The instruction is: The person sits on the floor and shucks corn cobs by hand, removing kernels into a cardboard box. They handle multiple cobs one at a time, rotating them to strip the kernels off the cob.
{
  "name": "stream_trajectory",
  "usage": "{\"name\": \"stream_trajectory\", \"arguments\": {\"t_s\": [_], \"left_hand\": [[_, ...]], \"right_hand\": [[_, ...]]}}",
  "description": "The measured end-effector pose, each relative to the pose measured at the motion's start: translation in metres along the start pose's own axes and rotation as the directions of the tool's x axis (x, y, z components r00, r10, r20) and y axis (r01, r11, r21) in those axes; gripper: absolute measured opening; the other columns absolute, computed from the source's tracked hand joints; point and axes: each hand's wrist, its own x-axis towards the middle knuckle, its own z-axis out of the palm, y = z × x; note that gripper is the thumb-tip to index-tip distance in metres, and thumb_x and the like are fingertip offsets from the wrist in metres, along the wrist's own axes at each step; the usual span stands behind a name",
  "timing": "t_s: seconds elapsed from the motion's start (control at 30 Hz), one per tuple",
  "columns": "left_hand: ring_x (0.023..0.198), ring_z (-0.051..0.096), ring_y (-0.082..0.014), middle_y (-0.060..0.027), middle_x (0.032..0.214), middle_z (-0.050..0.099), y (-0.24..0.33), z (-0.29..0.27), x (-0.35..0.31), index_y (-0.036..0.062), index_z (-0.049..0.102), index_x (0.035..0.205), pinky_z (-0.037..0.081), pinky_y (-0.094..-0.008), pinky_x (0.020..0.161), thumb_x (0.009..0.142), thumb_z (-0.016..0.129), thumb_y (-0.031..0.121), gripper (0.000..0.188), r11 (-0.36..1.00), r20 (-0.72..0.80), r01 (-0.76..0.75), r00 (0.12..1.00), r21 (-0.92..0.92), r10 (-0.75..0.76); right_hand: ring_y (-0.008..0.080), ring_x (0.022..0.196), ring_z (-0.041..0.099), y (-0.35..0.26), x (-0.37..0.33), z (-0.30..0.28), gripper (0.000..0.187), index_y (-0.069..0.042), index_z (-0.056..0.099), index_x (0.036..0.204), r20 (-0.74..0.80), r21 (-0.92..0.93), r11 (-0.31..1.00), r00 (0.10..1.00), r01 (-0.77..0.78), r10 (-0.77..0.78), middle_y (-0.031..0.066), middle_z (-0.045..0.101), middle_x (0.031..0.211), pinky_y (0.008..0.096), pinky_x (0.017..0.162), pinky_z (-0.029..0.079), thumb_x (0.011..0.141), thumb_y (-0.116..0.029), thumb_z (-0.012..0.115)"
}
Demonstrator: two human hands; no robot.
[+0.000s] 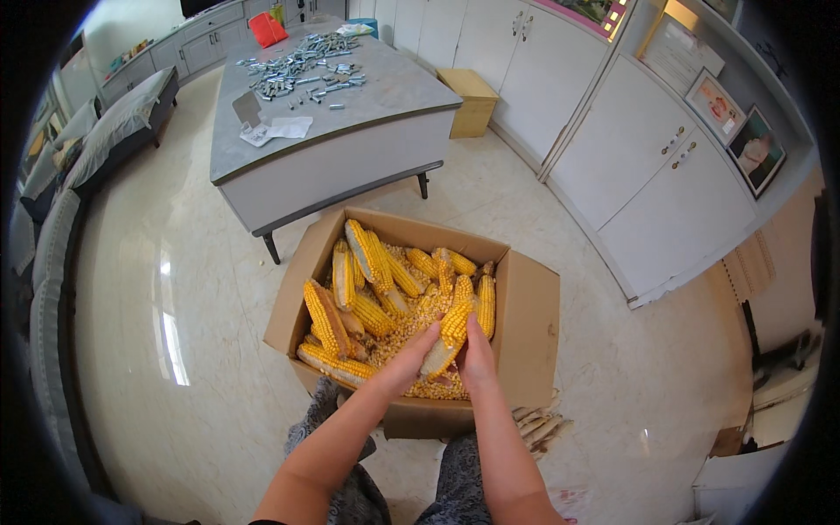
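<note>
Between both my hands is a corn cob (454, 325), held over an open cardboard box (529, 328). Its upper part carries yellow kernels, while the lower part is bare and pale. My left hand (409, 360) grips it from the left side. My right hand (476, 357) closes on it from the right, the fingers partly hidden behind the cob. Loose kernels (404, 337) cover the bottom of the box. Several more corn cobs (372, 254) lie heaped along its left and far sides, some partly stripped.
Bare stripped cobs (541, 427) lie on the floor beside the box's near right corner. Beyond the box stands a grey table (385, 92) with a pile of metal bolts (306, 66) and a red bag (267, 30). White cabinets (626, 144) line the right; a sofa (122, 122) is far left.
</note>
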Motion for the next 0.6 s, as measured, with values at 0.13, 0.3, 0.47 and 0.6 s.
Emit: {"name": "stream_trajectory", "arguments": {"t_s": [0.13, 0.3, 0.47, 0.6], "left_hand": [[0.074, 0.059, -0.0172, -0.0071, 0.088, 0.059, -0.003, -0.001, -0.001, 0.0047, 0.051, 0.109, 0.050, -0.0323, 0.051, 0.092, 0.035, 0.049, 0.050, 0.981, 0.032, 0.138, 0.989, 0.138, -0.143], [0.047, 0.049, -0.0150, -0.0046, 0.066, 0.053, -0.013, -0.010, 0.010, 0.0047, 0.051, 0.096, 0.039, -0.0283, 0.036, 0.092, 0.034, 0.049, 0.048, 0.990, -0.041, -0.068, 0.996, 0.124, 0.074], [0.040, 0.045, -0.0145, -0.0041, 0.060, 0.049, -0.006, -0.004, 0.005, 0.0051, 0.050, 0.088, 0.032, -0.0269, 0.031, 0.092, 0.035, 0.050, 0.048, 0.996, -0.045, -0.075, 0.996, 0.054, 0.078], [0.038, 0.044, -0.0150, -0.0043, 0.060, 0.049, -0.002, -0.008, 0.004, 0.0062, 0.048, 0.085, 0.029, -0.0268, 0.030, 0.091, 0.034, 0.052, 0.048, 1.000, -0.006, -0.017, 1.000, -0.006, 0.017]], "right_hand": [[0.0218, 0.118, 0.040, 0.006, 0.003, -0.005, 0.060, 0.002, 0.028, 0.133, -0.066, -0.377, 0.924, 0.993, 0.069, -0.101, 0.0149, 0.042, 0.128, 0.0309, 0.099, 0.030, 0.093, -0.041, 0.042], [0.0200, 0.119, 0.038, -0.008, -0.012, 0.027, 0.065, 0.003, 0.022, 0.137, -0.014, -0.491, 0.867, 0.994, 0.085, -0.105, 0.0151, 0.040, 0.130, 0.0278, 0.098, 0.031, 0.091, -0.033, 0.050], [0.0174, 0.114, 0.042, -0.007, -0.008, 0.022, 0.064, 0.003, 0.021, 0.137, 0.090, -0.340, 0.939, 0.996, 0.057, -0.028, 0.0117, 0.042, 0.127, 0.0259, 0.094, 0.034, 0.089, -0.024, 0.055], [0.0163, 0.111, 0.043, 0.000, -0.003, 0.010, 0.061, 0.002, 0.022, 0.137, 0.163, -0.363, 0.924, 0.984, 0.122, -0.066, 0.0099, 0.043, 0.126, 0.0263, 0.094, 0.034, 0.090, -0.021, 0.054]]}}
